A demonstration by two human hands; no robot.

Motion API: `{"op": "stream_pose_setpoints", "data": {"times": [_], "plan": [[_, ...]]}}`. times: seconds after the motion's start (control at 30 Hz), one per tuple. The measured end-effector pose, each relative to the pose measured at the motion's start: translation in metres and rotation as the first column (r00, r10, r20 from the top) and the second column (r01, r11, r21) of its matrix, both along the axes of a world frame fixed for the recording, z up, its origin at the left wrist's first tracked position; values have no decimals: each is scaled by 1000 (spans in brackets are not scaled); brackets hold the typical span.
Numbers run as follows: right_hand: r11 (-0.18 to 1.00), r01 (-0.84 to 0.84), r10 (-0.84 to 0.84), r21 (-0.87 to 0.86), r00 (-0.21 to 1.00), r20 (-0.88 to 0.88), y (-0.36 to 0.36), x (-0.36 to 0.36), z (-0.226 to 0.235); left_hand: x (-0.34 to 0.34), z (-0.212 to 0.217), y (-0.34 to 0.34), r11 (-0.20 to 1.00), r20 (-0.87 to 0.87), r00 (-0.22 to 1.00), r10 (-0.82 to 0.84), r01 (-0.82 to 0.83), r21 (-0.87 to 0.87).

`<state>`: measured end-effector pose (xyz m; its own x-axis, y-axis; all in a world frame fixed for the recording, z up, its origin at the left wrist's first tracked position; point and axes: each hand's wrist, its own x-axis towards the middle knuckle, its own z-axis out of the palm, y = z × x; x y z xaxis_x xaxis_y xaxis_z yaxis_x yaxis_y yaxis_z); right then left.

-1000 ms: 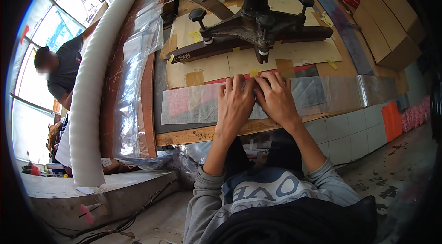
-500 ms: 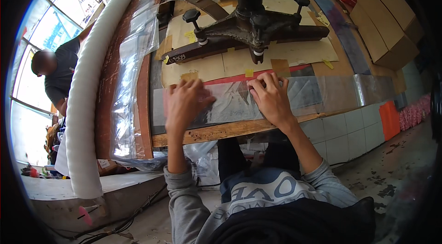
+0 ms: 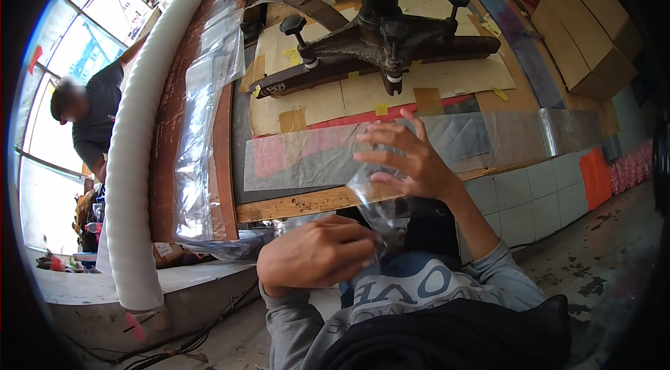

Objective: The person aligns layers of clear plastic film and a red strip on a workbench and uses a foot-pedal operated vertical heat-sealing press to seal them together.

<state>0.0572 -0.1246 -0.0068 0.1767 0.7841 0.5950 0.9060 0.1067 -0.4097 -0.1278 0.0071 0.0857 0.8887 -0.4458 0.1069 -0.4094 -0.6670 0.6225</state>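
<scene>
Workshop light is falling across a worktop [image 3: 300,207] where a person is working bare-handed at the near edge. Nearest the lens, the left hand [image 3: 317,255] is holding a curled shape, knuckles up; blur is making it impossible to tell whether its grip is pinching anything. Just beyond its fingertips, a crumpled clear film [image 3: 379,206] is hanging between the two hands, before the wooden edge, its long axis running roughly up and down, its upper end pointing toward the right hand [image 3: 412,157]. That hand is hovering over the edge, its fingers standing spread. Handling this loose film appears to be the step in hand; the next move would seem to be calling for a sure hold and care against creasing. Behind, a flat clear strip [image 3: 462,136] is lying along the worktop, its long axis running left to right. Farther back, a dark metal machine foot [image 3: 370,39] is standing over tan sheets [image 3: 335,105], while a co-worker [image 3: 100,117] is standing beyond a white roll [image 3: 132,161] at left.
</scene>
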Motion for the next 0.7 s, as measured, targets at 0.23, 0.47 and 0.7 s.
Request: {"op": "stream_pose_setpoints", "data": {"times": [0.23, 0.47, 0.7], "plan": [[938, -261, 332, 227, 867, -371, -36, 20, 16, 74, -63, -4, -165, 30, 999, -40, 23, -986], [942, 321, -51, 100, 433, -900, -37, 33, 22, 107, -102, -67, 349, -211, 865, 456, -392, -851], [717, 564, 32, 410, 560, -828, -28, 35, 40, 125, -93, -69, 386, -127, 784, 607, -432, -815]]}}
